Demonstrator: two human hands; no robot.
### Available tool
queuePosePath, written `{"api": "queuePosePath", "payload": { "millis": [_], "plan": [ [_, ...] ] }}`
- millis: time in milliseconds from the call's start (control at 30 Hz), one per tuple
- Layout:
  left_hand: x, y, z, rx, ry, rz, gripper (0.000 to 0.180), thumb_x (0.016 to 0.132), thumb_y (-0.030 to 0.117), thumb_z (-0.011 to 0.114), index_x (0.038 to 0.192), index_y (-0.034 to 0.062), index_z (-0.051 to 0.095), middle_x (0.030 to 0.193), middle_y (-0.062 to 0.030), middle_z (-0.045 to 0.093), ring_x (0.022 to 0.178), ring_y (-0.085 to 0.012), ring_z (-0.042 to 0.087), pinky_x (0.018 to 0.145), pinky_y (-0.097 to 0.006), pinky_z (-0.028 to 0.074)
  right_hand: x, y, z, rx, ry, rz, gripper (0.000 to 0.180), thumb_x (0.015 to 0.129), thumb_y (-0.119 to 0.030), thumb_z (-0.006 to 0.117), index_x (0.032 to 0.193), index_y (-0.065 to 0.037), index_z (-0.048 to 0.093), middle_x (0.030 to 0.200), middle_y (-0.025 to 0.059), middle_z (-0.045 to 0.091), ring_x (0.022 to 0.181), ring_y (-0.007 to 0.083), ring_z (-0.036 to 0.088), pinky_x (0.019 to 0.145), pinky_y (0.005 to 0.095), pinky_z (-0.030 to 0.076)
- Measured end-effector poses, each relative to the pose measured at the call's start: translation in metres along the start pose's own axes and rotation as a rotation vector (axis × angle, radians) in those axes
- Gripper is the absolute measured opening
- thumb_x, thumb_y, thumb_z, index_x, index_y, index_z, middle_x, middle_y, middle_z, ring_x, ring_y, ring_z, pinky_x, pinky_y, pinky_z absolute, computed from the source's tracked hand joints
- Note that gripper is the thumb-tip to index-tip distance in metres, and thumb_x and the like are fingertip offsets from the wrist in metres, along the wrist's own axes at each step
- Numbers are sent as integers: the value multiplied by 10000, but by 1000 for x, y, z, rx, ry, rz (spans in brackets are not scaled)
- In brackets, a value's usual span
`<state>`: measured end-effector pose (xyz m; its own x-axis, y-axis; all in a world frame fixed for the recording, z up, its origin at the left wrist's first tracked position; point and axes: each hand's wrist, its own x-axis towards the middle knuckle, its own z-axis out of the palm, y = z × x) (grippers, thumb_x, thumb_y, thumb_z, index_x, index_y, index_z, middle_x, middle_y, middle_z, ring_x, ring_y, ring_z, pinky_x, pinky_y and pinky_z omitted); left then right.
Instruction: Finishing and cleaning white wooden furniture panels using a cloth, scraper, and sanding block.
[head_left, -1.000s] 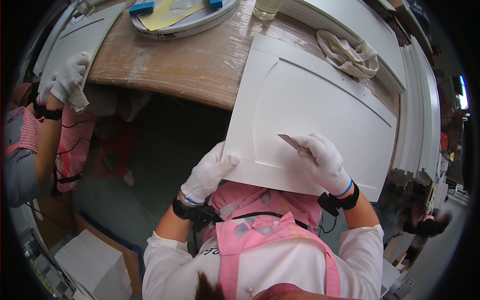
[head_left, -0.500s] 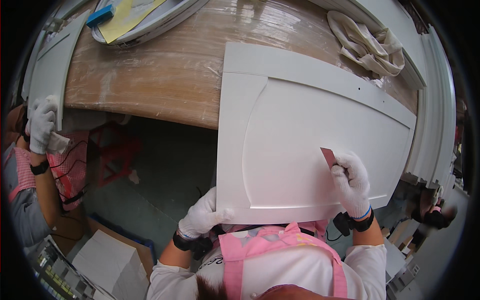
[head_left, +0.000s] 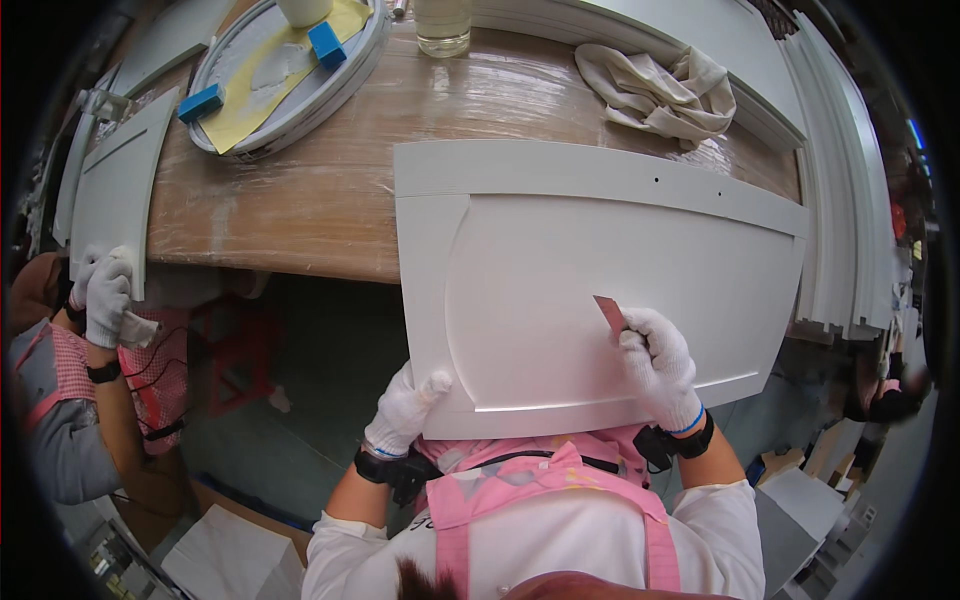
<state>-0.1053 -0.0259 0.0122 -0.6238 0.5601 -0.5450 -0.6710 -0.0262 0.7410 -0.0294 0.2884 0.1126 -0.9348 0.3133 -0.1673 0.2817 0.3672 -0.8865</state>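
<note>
A white panel door (head_left: 560,290) with a raised frame and a curved inner edge lies before me, its far part on the wrapped table and its near edge at my pink apron. At its near left corner, my left hand (head_left: 402,408) in a white knit glove grips the edge, thumb on top and fingers out of sight below. My right hand (head_left: 662,368), gloved too, pinches a small reddish-brown piece of sandpaper (head_left: 610,316) over the recessed middle. Whether the sandpaper touches the surface I cannot tell.
On the plastic-wrapped table (head_left: 280,220) are a crumpled cream cloth (head_left: 660,92), a round white lid (head_left: 345,95) bearing yellow paper and blue blocks, and a jar of clear liquid (head_left: 443,30). White boards (head_left: 840,190) stand at right. A co-worker's gloved hands (head_left: 108,295) hold another panel at left.
My view has shifted, bringing more of the lid and the jar into sight. My left thumb now points more upward at the corner. The sandpaper stays in my right hand.
</note>
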Motion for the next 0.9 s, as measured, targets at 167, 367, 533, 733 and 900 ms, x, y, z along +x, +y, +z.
{"api": "queuePosePath", "payload": {
  "millis": [167,367,533,733,900],
  "plan": [
    [-7,-3,0,30,19,37,562,911,378,703,1274,-14,526,1171,-55,614,1041,-130,572,913,-294,481,0,2,-17,-54,116,-4,241,968,-15,466,1187,20,560,902,22,581,841,74,521,797,224,448],
    [-24,-22,-9,14,-2,47,567,919,354,696,1309,-5,496,1172,-53,611,1053,-145,580,908,-300,488,44,25,-73,-386,648,-28,253,937,-56,540,1178,7,587,900,121,622,818,189,612,753,308,510],
    [-28,-20,0,-47,-25,48,593,900,358,716,1319,3,493,1184,-54,608,1067,-166,589,912,-315,489,70,44,-102,-1060,842,67,321,918,-127,564,1221,-25,546,996,203,612,871,324,664,714,411,557],
    [-29,-19,7,30,2,88,659,886,421,715,1331,-4,478,1206,-61,592,1080,-171,575,914,-318,480,98,-18,16,-877,379,-143,339,888,-51,536,1222,-4,518,957,215,599,810,376,643,689,458,535],
    [-32,-15,12,95,84,142,676,899,463,683,1335,-7,471,1204,-59,587,1075,-166,569,910,-303,468,94,-11,-1,-689,531,-144,380,894,-85,547,1270,-38,519,998,214,587,900,391,620,770,459,524]
  ]
}}
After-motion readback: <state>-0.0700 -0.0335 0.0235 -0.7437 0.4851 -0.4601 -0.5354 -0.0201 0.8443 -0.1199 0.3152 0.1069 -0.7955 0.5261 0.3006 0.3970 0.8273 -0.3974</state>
